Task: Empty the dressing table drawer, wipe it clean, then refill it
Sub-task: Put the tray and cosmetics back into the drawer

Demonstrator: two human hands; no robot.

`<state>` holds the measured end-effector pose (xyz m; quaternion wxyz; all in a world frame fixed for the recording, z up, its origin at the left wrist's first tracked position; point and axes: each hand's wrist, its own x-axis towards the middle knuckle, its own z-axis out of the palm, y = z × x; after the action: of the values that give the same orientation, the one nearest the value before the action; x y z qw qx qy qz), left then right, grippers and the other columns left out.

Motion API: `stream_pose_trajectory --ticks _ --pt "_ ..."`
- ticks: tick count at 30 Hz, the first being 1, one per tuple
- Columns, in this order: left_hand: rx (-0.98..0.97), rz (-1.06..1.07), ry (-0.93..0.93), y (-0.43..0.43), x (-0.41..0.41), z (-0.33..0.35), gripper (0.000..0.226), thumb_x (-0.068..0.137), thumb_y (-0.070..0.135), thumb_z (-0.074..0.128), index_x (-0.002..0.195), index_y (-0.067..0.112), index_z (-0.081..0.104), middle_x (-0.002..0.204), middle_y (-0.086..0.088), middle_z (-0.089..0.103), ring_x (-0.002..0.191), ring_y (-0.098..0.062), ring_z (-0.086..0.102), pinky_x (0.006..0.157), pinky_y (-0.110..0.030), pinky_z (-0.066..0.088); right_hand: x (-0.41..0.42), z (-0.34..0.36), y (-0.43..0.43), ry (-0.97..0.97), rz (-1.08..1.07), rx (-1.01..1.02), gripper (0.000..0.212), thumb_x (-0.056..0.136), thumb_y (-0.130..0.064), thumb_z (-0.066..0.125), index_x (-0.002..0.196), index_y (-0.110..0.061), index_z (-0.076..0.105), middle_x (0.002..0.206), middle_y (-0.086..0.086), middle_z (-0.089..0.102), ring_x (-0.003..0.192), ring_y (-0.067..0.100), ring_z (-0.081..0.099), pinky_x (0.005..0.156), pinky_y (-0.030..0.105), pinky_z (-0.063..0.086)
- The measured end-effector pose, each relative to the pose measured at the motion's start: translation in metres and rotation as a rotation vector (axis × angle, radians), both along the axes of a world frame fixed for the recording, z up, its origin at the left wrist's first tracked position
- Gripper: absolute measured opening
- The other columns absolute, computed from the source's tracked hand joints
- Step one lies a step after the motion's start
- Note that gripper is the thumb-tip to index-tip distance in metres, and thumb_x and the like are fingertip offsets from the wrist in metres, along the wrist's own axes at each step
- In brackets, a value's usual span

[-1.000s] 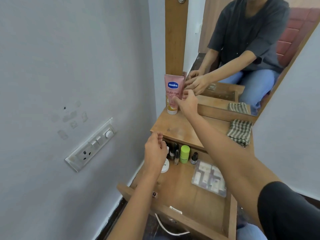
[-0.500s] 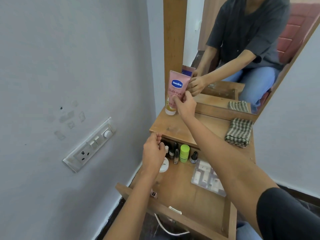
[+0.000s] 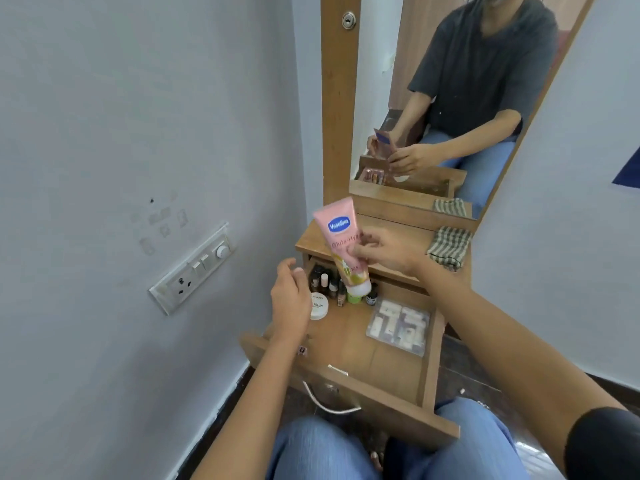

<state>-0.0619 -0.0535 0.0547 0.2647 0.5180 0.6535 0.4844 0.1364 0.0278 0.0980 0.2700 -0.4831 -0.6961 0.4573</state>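
Pink lotion tube (image 3: 341,244) has left the bench (image 3: 398,225), where it stood a second ago; my right grip (image 3: 384,251) pinches its middle, cap down, above the open drawer (image 3: 346,351). My left grip (image 3: 291,303) hovers loose, empty. Refilling judged under way.

Dressing table drawer (image 3: 363,358) pulled open and partly filled, a pink tube (image 3: 341,237) held above its back edge.

The wooden drawer has small bottles (image 3: 329,284) standing in a row along its back left, a white round jar (image 3: 318,306) just in front of them, and a clear plastic case (image 3: 398,323) lying flat at the back right; most of its floor is bare. The pink Vaseline tube is tilted, white cap down, and pinched at its middle by the right hand (image 3: 384,251). A striped cloth (image 3: 450,247) lies crumpled on the right of the table top.
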Motion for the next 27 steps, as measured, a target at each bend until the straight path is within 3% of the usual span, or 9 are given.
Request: stream_pose_trajectory --ticks 3,6,9,10,14,19,24,27 --pt "0.018 0.009 -0.008 -0.014 0.004 -0.003 0.037 0.101 0.026 0.031 0.135 0.017 0.041 0.111 -0.009 0.064 0.098 -0.024 0.058 0.084 -0.030 0.041 0.009 -0.014 -0.027 -0.074 0.064 -0.123 0.019 0.091 -0.019 0.063 0.109 -0.015 0.059 0.108 0.009 0.065 0.101 0.026 0.065 0.086 0.040 0.055" --pt "0.007 -0.058 0.066 -0.025 0.007 -0.010 0.037 0.101 0.026 0.034 0.135 0.018 0.043 0.120 -0.010 0.062 0.107 -0.024 0.058 0.092 -0.034 0.045 0.015 -0.030 -0.047 -0.208 0.164 -0.130 0.012 0.091 -0.021 0.063 0.102 -0.020 0.059 0.103 0.002 0.067 0.092 0.017 0.066 0.079 0.030 0.055" --pt "-0.011 -0.143 0.147 -0.036 0.012 -0.015 0.031 0.099 0.020 0.043 0.128 0.011 0.051 0.120 -0.007 0.062 0.099 -0.009 0.056 0.074 -0.002 0.039 0.015 -0.044 -0.060 -0.339 0.230 -0.144 0.026 0.090 -0.027 0.063 0.110 -0.010 0.058 0.108 0.007 0.066 0.098 0.022 0.066 0.086 0.037 0.056" --pt "-0.025 -0.166 0.171 -0.040 0.014 -0.018 0.030 0.098 0.018 0.046 0.126 0.010 0.053 0.119 -0.006 0.062 0.095 -0.006 0.054 0.068 0.002 0.037 0.016 -0.049 -0.063 -0.353 0.241 -0.175 0.030 0.090 -0.028 0.063 0.112 -0.009 0.057 0.111 0.008 0.066 0.100 0.022 0.065 0.088 0.041 0.055" --pt "-0.169 -0.175 0.243 -0.046 0.019 -0.028 0.031 0.095 0.017 0.051 0.126 0.012 0.054 0.116 -0.006 0.063 0.092 -0.005 0.055 0.058 -0.007 0.040 0.017 -0.062 -0.072 -0.430 0.274 -0.277 0.036 0.092 -0.026 0.061 0.120 -0.006 0.053 0.119 0.007 0.063 0.106 0.019 0.063 0.092 0.040 0.054" --pt "-0.295 -0.178 0.373 -0.045 0.023 -0.038 0.020 0.094 0.019 0.052 0.107 0.007 0.061 0.107 -0.009 0.066 0.082 -0.007 0.058 0.050 -0.010 0.037 0.018 -0.071 -0.082 -0.602 0.337 -0.271 0.039 0.092 -0.022 0.059 0.125 -0.007 0.046 0.124 0.008 0.056 0.113 0.023 0.057 0.095 0.037 0.050" --pt "-0.358 -0.253 0.414 -0.044 0.027 -0.042 0.029 0.095 0.017 0.048 0.123 0.018 0.055 0.113 -0.009 0.065 0.088 -0.010 0.061 0.049 -0.013 0.039 0.020 -0.082 -0.087 -0.635 0.344 -0.322 0.042 0.093 -0.024 0.058 0.129 -0.008 0.044 0.128 0.008 0.054 0.116 0.024 0.055 0.099 0.038 0.048" --pt "-0.412 -0.291 0.499 -0.043 0.029 -0.045 0.033 0.095 0.021 0.048 0.128 0.022 0.054 0.117 -0.005 0.065 0.099 -0.015 0.064 0.059 -0.018 0.049 0.023 -0.085 -0.091 -0.650 0.344 -0.330 0.038 0.093 -0.023 0.057 0.127 -0.010 0.046 0.115 0.000 0.054 0.107 0.017 0.053 0.087 0.025 0.047"
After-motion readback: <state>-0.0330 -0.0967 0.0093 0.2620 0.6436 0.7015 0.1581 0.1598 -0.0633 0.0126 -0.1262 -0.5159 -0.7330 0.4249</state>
